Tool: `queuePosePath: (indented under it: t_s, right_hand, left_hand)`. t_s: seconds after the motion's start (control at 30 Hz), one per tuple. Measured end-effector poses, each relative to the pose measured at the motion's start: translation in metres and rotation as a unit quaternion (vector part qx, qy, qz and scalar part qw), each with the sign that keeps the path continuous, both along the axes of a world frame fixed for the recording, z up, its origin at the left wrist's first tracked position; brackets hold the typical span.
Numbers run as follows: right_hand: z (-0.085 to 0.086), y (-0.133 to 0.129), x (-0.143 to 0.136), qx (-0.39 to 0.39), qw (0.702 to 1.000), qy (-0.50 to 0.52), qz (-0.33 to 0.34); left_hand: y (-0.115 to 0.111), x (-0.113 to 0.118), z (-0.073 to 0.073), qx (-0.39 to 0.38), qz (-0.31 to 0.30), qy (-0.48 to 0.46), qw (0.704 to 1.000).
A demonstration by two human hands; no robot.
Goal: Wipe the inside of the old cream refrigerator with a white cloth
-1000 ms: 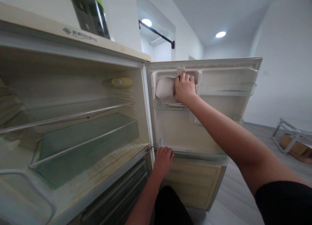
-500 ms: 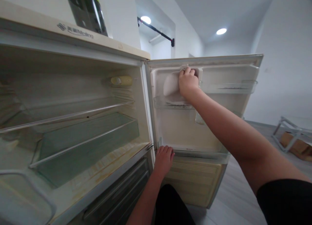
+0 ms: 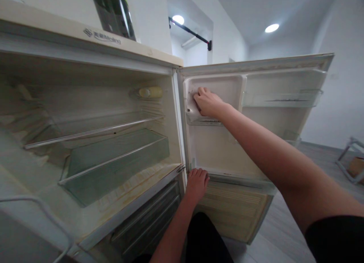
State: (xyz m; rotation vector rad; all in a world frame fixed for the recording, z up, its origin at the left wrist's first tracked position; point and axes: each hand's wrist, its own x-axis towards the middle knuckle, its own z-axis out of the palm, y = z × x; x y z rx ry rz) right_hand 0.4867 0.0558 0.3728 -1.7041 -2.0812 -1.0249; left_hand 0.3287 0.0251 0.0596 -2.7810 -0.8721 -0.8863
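The refrigerator door (image 3: 216,149) stands wide open with its inner side facing me. My right hand (image 3: 207,101) is inside the moulded upper compartment (image 3: 217,82), near its left wall, with its fingers curled. Whatever the fingers hold, if anything, is hidden; a pale patch shows just below them. Lower down, my left hand (image 3: 198,183) has its fingers bent over the hinge-side end of the bottom door shelf (image 3: 241,181). A clear door rack (image 3: 203,121) lies below the right hand.
On the left, the fridge interior has a glass shelf (image 3: 99,130) and a greenish clear drawer (image 3: 119,168). Yellowish stains mark its floor. A dark container (image 3: 113,14) stands on top. Past the door, a metal frame (image 3: 348,156) with a cardboard box (image 3: 356,167) sits on the floor.
My right hand has moved from the compartment's upper right to its left side. The white rounded shape beside it no longer shows. My left hand keeps its place; the view has shifted slightly.
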Motion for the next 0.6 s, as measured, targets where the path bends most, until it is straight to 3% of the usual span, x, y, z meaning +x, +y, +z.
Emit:
queuePosePath:
  t_s: [0.2,0.37,0.47,0.53,0.6]
  right_hand:
    - [0.008,-0.008,0.007,-0.016,0.998,-0.055,0.019]
    - [0.006,-0.027,0.023,0.088,0.995,-0.051,-0.011]
    - [0.011,-0.048,0.019,0.14,0.986,-0.024,-0.092]
    - [0.017,-0.059,0.014,0.112,0.975,0.002,-0.193]
    - [0.021,-0.064,0.008,0.054,0.966,0.034,-0.25]
  left_hand:
    - [0.002,-0.006,-0.001,-0.002,-0.012,0.001,1.0]
    - [0.002,-0.008,-0.002,-0.002,-0.009,0.007,1.0]
    - [0.002,-0.007,0.0,-0.003,-0.012,0.009,1.0]
    - [0.001,-0.007,0.0,-0.004,-0.015,0.008,1.0]
    - [0.0,-0.006,0.001,-0.007,-0.013,0.007,1.0]
